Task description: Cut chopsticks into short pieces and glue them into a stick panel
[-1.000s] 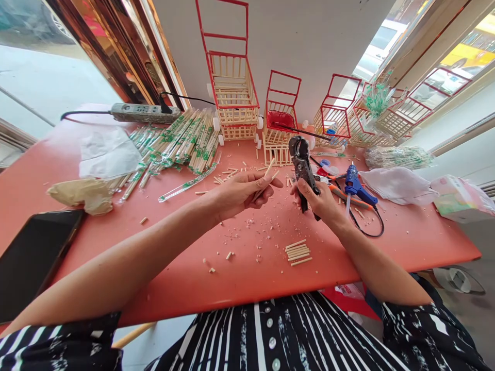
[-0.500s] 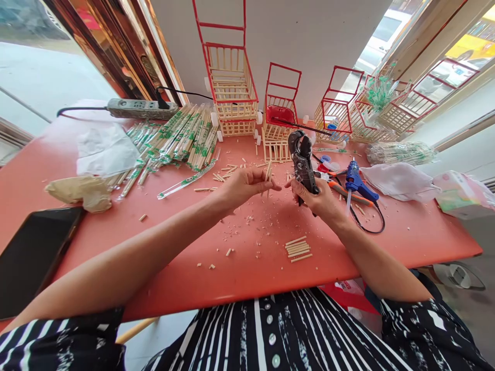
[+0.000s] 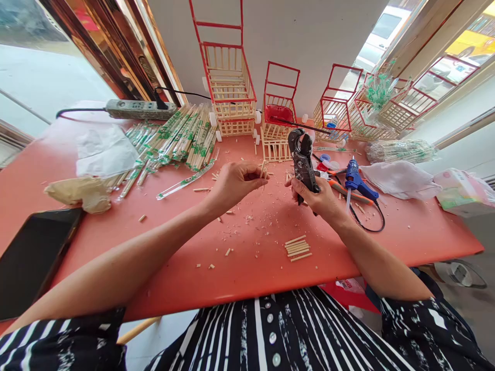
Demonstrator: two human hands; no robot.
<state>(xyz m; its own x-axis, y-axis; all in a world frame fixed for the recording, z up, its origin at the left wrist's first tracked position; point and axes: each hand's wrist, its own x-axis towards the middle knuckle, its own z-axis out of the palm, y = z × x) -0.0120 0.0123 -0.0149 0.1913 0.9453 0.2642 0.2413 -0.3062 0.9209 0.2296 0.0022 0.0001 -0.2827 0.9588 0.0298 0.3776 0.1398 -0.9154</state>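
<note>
My left hand [image 3: 243, 184] pinches a short wooden stick [image 3: 263, 168] between thumb and fingertips, above the middle of the red table. To its right, my right hand [image 3: 311, 191] is wrapped around the handles of a black hand cutter [image 3: 303, 162], whose curved jaws point up and away from me. The stick and the cutter are apart. Below the cutter lies a small row of cut sticks [image 3: 297, 248], side by side on the table. Small offcuts and chips [image 3: 248, 219] are scattered beneath both hands.
Small stick-built carts [image 3: 229, 85] with red handles stand along the wall. Wrapped chopsticks [image 3: 181, 136] are piled at left, beside a power strip [image 3: 139, 109]. A blue glue gun [image 3: 355, 178] and its looped cord lie at right. A phone [image 3: 36, 257] rests at the left edge.
My left hand has drawn slightly left, away from the cutter, and its fingers have closed more around the stick. My right hand and the cutter stay nearly in place.
</note>
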